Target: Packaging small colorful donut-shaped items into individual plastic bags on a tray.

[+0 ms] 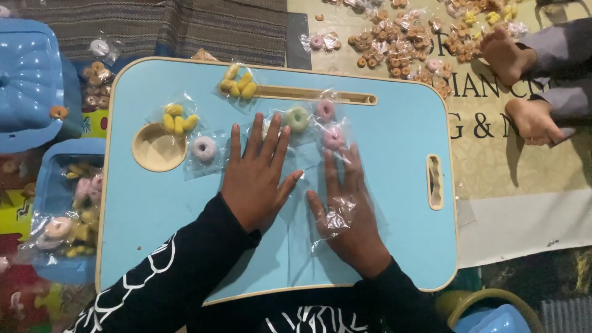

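Clear plastic bag (336, 216) over the flat, spread right hand (348, 216), left hand (256, 179) splayed just beside.

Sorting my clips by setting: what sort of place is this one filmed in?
Probably a home floor used for small packing work. A low blue lap table sits on mats, small ring-shaped pieces lie loose on a floor sheet, and another person's bare feet rest beside them.

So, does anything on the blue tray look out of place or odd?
One thing: a clear bag lies on top of the right hand, not under it. The left hand lies flat on the tray. Nothing looks spilled or damaged.
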